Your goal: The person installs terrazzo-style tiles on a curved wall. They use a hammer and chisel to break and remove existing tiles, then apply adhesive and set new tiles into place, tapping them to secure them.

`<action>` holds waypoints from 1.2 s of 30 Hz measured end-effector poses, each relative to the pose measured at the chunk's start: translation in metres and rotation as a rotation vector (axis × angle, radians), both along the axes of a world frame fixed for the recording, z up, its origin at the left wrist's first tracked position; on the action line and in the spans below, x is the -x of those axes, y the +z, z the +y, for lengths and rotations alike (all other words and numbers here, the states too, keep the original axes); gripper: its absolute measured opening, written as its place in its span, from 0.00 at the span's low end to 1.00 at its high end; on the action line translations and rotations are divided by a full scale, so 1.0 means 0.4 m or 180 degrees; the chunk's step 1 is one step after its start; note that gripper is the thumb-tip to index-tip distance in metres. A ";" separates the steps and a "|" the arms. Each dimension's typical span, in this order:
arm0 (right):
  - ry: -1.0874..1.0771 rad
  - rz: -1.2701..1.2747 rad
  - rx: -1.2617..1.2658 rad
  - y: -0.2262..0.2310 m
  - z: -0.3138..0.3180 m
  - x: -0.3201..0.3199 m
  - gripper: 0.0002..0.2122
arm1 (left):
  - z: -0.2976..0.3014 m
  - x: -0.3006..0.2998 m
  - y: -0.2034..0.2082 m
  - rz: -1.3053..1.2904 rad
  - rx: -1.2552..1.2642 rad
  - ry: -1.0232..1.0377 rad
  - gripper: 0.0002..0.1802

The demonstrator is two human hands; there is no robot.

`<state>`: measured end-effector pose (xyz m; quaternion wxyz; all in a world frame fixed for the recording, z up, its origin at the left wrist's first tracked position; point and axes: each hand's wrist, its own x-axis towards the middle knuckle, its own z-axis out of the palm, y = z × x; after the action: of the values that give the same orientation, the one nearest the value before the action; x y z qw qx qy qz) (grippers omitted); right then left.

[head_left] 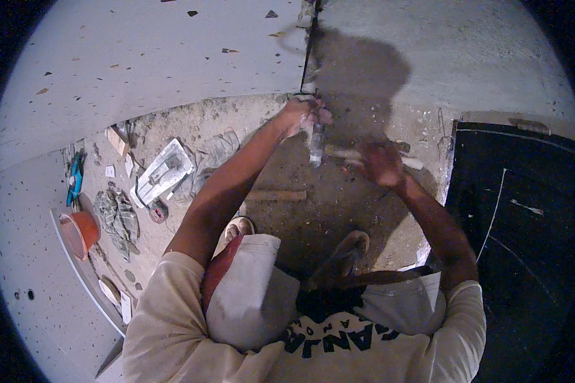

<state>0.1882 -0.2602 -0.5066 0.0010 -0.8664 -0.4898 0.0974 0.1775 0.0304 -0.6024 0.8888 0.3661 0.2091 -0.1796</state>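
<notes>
My left hand (305, 117) is closed at the foot of the wall, just below the dark vertical gap between two wall faces. A short, grey, rod-shaped thing (317, 153) sticks out from under its fingers toward me; its other end is hidden by the hand. My right hand (381, 163) hovers over the ground to the right, its fingers smeared by motion and in shadow. Beside it lies a pale stick-like piece (413, 163), partly covered by the hand. Whether the right hand grips anything does not show.
At left lie a white tray-like frame (166, 169), a crumpled cloth (117, 217), an orange bucket (79, 235) and a blue-handled tool (76, 175). A wooden strip (276, 195) rests before my feet. A black panel (524, 210) stands at right.
</notes>
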 end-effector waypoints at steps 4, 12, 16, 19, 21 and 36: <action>0.0468 0.0768 0.1068 0.054 0.035 0.019 0.22 | -0.021 0.010 0.029 -0.0288 -0.0284 0.0027 0.12; -0.0062 0.0392 0.0244 0.025 0.012 -0.011 0.24 | -0.020 0.004 0.035 -0.0157 -0.0105 0.0094 0.14; 0.1003 0.0415 0.0737 0.029 0.014 0.022 0.27 | -0.029 -0.006 0.039 -0.0004 -0.0778 0.0064 0.12; -0.0011 0.0772 0.1156 0.130 0.102 -0.019 0.28 | -0.022 0.014 0.055 0.0050 -0.0337 0.0258 0.09; -0.0390 0.0534 0.0944 0.112 0.085 -0.035 0.28 | -0.015 0.010 0.059 -0.0158 -0.0042 0.0273 0.09; 0.0760 0.0507 0.0757 0.095 0.030 0.026 0.28 | -0.034 -0.006 0.065 -0.0090 -0.0739 0.0146 0.08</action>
<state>0.1778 -0.2482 -0.4687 -0.0742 -0.7857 -0.5725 0.2223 0.1798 0.0167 -0.5763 0.8471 0.4643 0.2242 -0.1286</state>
